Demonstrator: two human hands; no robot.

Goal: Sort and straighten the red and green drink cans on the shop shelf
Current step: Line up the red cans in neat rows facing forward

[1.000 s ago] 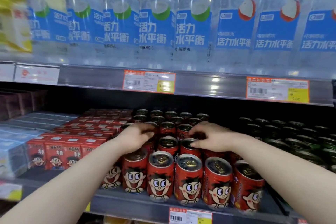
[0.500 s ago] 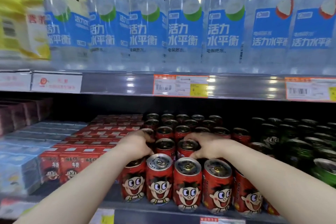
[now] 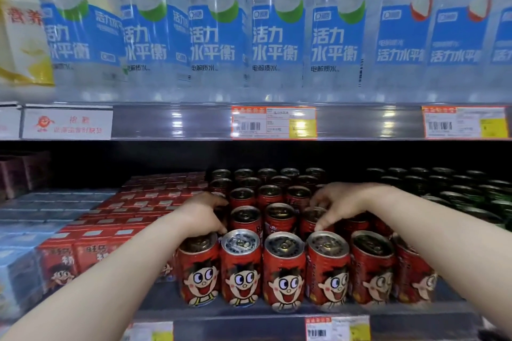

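Red drink cans with a cartoon face stand in rows on the lower shelf; the front row (image 3: 284, 271) faces outward. My left hand (image 3: 199, 216) is curled down over a red can in the second row on the left, which it mostly hides. My right hand (image 3: 342, 201) arches over a second-row red can (image 3: 311, 219), thumb in front and fingers behind its top. Dark green cans (image 3: 457, 191) fill the shelf to the right of the red ones, beyond my right forearm.
Red drink cartons (image 3: 91, 252) sit tight against the cans on the left, with pale blue packs (image 3: 33, 216) further left. The upper shelf edge (image 3: 171, 122) with price tags hangs just above, carrying tall water bottles (image 3: 213, 30). The lower shelf lip (image 3: 243, 327) runs in front.
The view has moved closer to the shelf. Both hands stay on the second-row red cans, and my right hand has shifted a little to the right.
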